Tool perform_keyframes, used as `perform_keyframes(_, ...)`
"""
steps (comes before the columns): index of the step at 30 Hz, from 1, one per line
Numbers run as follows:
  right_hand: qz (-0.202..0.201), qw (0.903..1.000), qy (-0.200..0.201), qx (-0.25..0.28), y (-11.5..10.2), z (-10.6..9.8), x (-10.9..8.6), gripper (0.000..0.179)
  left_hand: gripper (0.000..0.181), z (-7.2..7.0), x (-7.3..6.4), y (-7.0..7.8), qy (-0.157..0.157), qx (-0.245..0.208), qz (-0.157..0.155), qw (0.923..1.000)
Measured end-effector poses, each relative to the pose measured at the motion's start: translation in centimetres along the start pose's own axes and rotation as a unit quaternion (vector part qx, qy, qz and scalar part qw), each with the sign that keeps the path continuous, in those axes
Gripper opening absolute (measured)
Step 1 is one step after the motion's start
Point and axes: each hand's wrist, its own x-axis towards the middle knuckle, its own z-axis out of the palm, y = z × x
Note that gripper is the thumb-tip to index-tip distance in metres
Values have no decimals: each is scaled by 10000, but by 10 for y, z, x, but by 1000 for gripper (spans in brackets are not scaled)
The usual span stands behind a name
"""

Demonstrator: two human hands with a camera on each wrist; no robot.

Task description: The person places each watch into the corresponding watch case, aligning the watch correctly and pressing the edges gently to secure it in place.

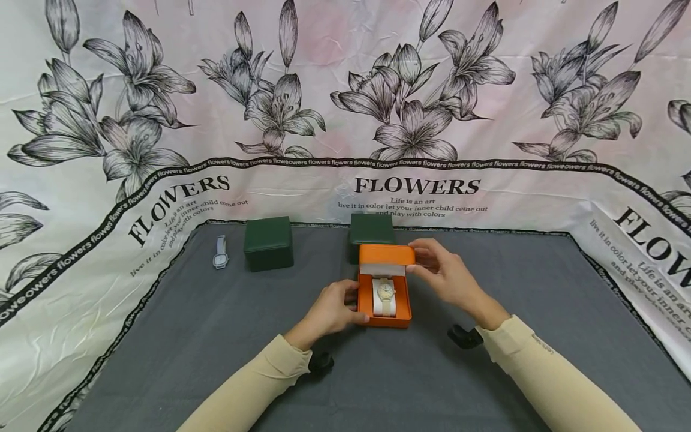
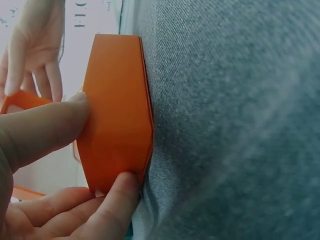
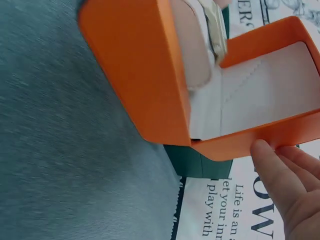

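An orange watch box (image 1: 403, 321) stands with its lid (image 1: 385, 254) raised on the grey cloth. Inside it, a pale-strapped watch (image 1: 385, 292) sits round a white cushion. My left hand (image 1: 330, 312) grips the base at its left side, thumb near the front corner and fingers along the wall. At the lid's right edge, my right hand (image 1: 448, 275) holds on with its thumb and bent fingers. The right wrist view shows the lid's white lining (image 3: 280, 80) and fingertips (image 3: 262, 150) against its orange side.
Behind the orange box stands a closed dark green box (image 1: 371, 227), partly hidden by it. A second green box (image 1: 269, 243) is to the left, with a silver-coloured watch (image 1: 220, 253) lying beside it. Flower-printed fabric (image 1: 291, 192) rises along the cloth's far edge.
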Motion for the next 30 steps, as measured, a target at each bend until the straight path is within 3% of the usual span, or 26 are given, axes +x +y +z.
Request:
perform_keyframes(11, -641, 9979, 78, 95, 0, 9, -25, 46, 67, 0, -1, -1, 62, -146, 66, 9999)
perform_keyframes(20, -1334, 9898, 22, -503, 2, 15, -36, 48, 63, 0, -1, -3, 68, -7, 153, 9999)
perform_keyframes(30, -1678, 9787, 57, -1177, 2, 20, -45, 44, 65, -2, -2, 1, -3, 130, 160, 9998)
